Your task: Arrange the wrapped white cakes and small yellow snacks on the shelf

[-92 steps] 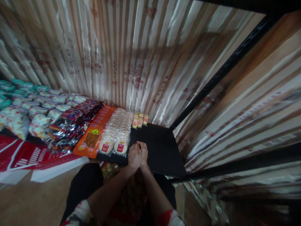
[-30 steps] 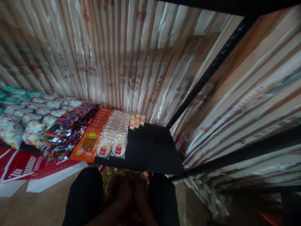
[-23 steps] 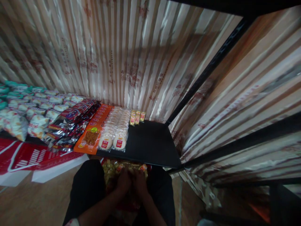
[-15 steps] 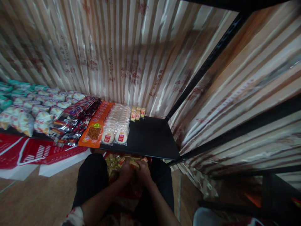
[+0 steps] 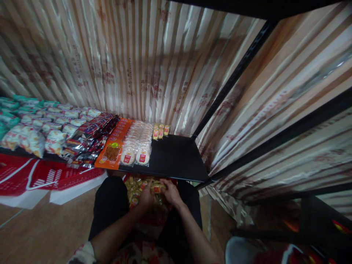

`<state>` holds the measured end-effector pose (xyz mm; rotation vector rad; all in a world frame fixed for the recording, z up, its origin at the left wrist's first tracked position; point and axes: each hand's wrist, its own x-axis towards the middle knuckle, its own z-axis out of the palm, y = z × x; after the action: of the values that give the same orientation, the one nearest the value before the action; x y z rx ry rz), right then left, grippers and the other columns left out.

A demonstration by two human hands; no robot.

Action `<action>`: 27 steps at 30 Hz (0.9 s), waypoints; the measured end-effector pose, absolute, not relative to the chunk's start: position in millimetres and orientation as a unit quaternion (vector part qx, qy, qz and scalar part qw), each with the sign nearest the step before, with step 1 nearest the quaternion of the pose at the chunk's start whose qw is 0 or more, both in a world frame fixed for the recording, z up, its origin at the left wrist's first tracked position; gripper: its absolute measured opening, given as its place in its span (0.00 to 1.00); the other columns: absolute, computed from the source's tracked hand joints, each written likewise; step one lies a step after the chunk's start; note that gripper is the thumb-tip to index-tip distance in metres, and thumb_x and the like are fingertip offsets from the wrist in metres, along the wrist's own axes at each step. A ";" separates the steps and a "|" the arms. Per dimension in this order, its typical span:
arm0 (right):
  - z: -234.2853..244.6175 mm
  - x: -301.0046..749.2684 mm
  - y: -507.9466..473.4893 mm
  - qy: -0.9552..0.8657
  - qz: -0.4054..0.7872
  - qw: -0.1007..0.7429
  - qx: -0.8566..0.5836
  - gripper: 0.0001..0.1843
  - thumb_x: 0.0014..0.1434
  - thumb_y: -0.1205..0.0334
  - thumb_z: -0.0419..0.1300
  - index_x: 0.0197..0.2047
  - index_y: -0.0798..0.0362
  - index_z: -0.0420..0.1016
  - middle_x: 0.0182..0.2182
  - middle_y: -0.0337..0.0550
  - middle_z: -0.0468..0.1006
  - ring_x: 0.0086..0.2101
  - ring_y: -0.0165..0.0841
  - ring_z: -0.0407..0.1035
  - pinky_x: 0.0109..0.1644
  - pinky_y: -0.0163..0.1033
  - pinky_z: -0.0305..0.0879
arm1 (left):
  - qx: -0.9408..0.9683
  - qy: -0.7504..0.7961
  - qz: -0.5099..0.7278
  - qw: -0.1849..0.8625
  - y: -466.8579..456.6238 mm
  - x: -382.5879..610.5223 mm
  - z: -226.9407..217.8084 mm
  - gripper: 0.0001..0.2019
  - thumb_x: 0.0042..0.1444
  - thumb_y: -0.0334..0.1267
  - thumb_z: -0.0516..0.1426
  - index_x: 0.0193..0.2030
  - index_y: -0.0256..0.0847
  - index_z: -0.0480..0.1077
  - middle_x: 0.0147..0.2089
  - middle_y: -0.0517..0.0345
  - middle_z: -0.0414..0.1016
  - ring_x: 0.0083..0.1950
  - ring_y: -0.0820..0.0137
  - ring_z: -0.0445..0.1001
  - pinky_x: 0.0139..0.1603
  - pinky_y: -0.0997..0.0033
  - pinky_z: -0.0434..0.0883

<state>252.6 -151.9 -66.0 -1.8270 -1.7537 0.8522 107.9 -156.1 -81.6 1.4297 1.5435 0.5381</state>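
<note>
Between my knees sits a red basket heaped with gold-wrapped snack packets [image 5: 134, 193]. My left hand [image 5: 146, 198] is down among them, its fingers closed at the left end of one gold snack packet [image 5: 157, 189]. From the other side, my right hand [image 5: 171, 193] grips that packet's right end with thumb and fingers. The packet shows a red and orange label and lies just below the shelf's front edge. On the black shelf [image 5: 178, 156], a small group of matching gold packets [image 5: 161, 131] stands at the back, right of the clear-wrapped white rice crackers [image 5: 136, 145].
Orange snack bags [image 5: 112, 145], dark red packs [image 5: 92, 135], white bags [image 5: 55, 141] and green packs [image 5: 30, 102] line the shelf leftward. Below them is a red basket [image 5: 52, 176]. Black posts [image 5: 233, 80] frame the right side, before a striped curtain [image 5: 154, 62].
My right hand has turned and opened outward slightly, and the gold packet between my hands shows its label more plainly. The view has shifted a little.
</note>
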 end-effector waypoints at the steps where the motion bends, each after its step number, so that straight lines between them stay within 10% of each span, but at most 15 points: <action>1: -64.5 253.5 -151.3 -0.637 0.311 0.240 -0.663 0.22 0.48 0.70 0.54 0.48 0.53 0.73 0.43 0.45 0.77 0.44 0.33 0.70 0.53 0.38 0.62 | 0.591 0.624 0.217 0.463 -155.8 107.4 -81.1 0.28 0.50 0.25 0.49 0.60 0.36 0.59 0.58 0.49 0.67 0.59 0.67 0.64 0.60 0.71 0.58; 16: -41.8 254.5 -142.7 -0.637 0.309 0.291 -0.644 0.21 0.48 0.70 0.55 0.47 0.56 0.74 0.44 0.47 0.74 0.45 0.34 0.69 0.53 0.39 0.63 | 0.577 0.632 0.248 0.453 -153.6 116.2 -86.4 0.07 0.50 0.30 0.54 0.37 0.37 0.66 0.38 0.54 0.74 0.41 0.68 0.71 0.44 0.72 0.65; 27: -25.1 251.6 -128.8 -0.614 0.270 0.358 -0.650 0.21 0.48 0.67 0.56 0.48 0.54 0.72 0.42 0.45 0.74 0.41 0.33 0.70 0.50 0.39 0.65 | 0.428 0.560 0.383 0.597 -150.1 130.8 -92.0 0.08 0.51 0.34 0.54 0.39 0.39 0.63 0.31 0.62 0.71 0.26 0.78 0.68 0.28 0.79 0.66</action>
<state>251.6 -128.8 -25.1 -1.6762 -1.5832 0.6959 130.8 -150.1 -92.0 0.9932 1.2996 0.8886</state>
